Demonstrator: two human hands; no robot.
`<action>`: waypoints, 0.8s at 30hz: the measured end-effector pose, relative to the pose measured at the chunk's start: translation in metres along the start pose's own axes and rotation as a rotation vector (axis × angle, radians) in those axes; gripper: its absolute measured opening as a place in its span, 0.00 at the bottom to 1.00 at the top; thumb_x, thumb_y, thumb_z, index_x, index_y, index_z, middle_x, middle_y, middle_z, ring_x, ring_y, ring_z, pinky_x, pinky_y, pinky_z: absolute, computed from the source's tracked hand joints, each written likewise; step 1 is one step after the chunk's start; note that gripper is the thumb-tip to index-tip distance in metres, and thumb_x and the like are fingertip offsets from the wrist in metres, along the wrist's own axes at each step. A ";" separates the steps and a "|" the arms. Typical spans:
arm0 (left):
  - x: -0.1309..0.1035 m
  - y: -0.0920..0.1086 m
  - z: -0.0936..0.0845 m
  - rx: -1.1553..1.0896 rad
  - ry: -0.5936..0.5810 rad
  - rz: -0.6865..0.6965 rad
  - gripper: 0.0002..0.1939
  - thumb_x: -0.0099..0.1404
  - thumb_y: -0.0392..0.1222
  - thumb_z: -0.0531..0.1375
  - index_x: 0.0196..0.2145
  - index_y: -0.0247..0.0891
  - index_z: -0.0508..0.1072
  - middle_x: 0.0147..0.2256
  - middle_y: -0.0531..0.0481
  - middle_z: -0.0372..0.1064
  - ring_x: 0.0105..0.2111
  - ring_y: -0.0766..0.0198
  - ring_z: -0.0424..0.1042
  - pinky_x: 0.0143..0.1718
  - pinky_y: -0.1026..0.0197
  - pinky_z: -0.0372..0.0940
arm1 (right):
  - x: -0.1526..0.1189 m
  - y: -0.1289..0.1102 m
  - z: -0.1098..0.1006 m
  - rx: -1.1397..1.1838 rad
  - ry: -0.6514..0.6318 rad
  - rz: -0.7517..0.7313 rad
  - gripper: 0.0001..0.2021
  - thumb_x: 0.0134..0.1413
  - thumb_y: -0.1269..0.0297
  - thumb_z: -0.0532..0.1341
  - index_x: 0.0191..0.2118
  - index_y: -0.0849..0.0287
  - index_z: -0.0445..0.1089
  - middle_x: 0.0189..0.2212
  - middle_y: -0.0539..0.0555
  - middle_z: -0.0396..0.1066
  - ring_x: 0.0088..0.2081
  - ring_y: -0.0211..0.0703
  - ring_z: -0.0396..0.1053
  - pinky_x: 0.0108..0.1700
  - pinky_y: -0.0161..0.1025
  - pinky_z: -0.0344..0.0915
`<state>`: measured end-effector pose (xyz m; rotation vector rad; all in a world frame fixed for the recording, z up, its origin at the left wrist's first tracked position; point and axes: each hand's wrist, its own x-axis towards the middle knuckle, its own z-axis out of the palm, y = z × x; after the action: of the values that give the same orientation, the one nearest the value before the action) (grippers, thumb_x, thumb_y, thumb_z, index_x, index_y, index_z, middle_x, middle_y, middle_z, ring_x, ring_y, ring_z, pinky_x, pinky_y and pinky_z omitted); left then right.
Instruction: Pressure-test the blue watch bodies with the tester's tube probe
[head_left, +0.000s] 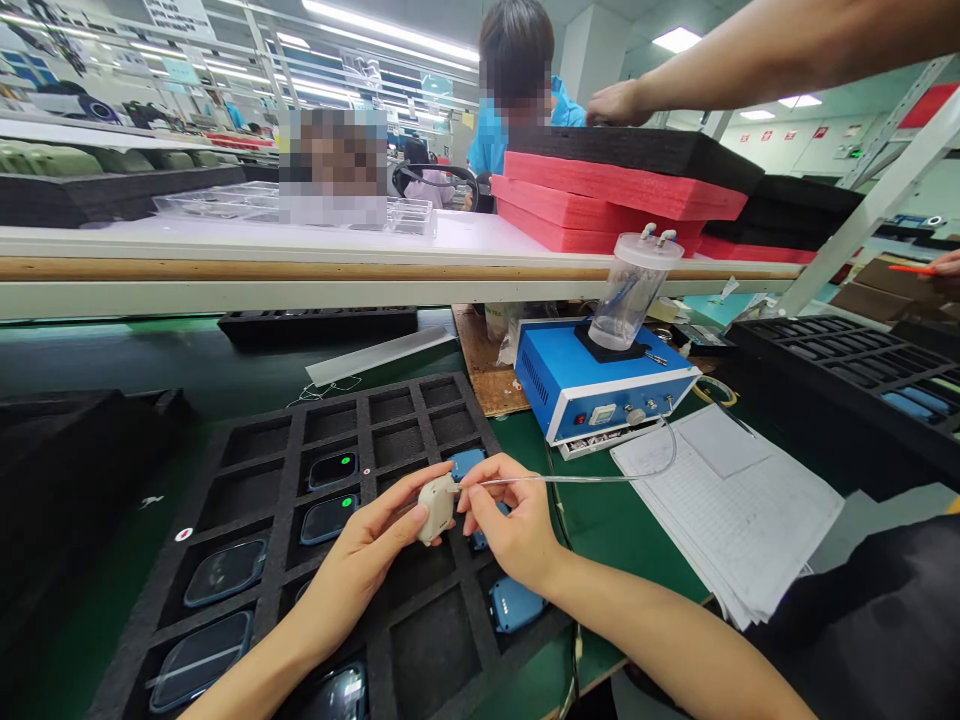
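Note:
Between the thumb and fingers of my left hand (375,535) is a beige watch case (436,508), held up above a black foam tray (296,480). My right hand (514,515) pinches the end of a clear thin tube (585,479) against the upper side of the case. Whether the tip enters the case cannot be made out. The tube runs right to a blue machine (609,375) with a clear cylinder (626,300) on top. Dark watch cases with screens (225,572) and blue watch cases (517,603) lie in the tray's compartments around my hands.
Papers (735,500) lie right of the machine, near another compartment tray (847,360). A shelf (375,295) crosses above the bench, bearing red and black foam blocks (622,185). Another person's arm (720,70) reaches over these blocks. A dark foam box (67,490) stands at left.

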<state>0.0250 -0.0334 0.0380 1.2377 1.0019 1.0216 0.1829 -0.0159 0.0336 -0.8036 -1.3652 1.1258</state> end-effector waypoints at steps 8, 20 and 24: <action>0.000 -0.001 0.000 -0.005 -0.012 0.004 0.20 0.62 0.47 0.56 0.53 0.45 0.66 0.47 0.50 0.68 0.41 0.59 0.64 0.40 0.63 0.61 | 0.000 0.001 0.000 -0.010 -0.001 0.004 0.01 0.47 0.68 0.57 0.28 0.59 0.64 0.20 0.48 0.66 0.17 0.33 0.63 0.21 0.31 0.62; 0.000 -0.001 -0.001 -0.002 -0.020 0.008 0.20 0.63 0.47 0.55 0.53 0.45 0.66 0.48 0.50 0.67 0.42 0.58 0.63 0.41 0.62 0.60 | 0.001 0.001 -0.001 0.002 0.004 0.002 0.01 0.47 0.69 0.57 0.28 0.59 0.64 0.20 0.47 0.66 0.17 0.33 0.64 0.21 0.31 0.62; 0.000 0.000 -0.001 -0.003 -0.019 0.009 0.20 0.63 0.47 0.56 0.52 0.45 0.67 0.46 0.50 0.68 0.40 0.59 0.64 0.40 0.62 0.60 | 0.000 0.000 0.000 0.001 0.007 0.004 0.01 0.47 0.69 0.57 0.28 0.59 0.64 0.20 0.47 0.66 0.16 0.33 0.63 0.21 0.31 0.62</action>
<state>0.0245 -0.0332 0.0377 1.2487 0.9801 1.0161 0.1826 -0.0155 0.0332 -0.8095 -1.3573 1.1255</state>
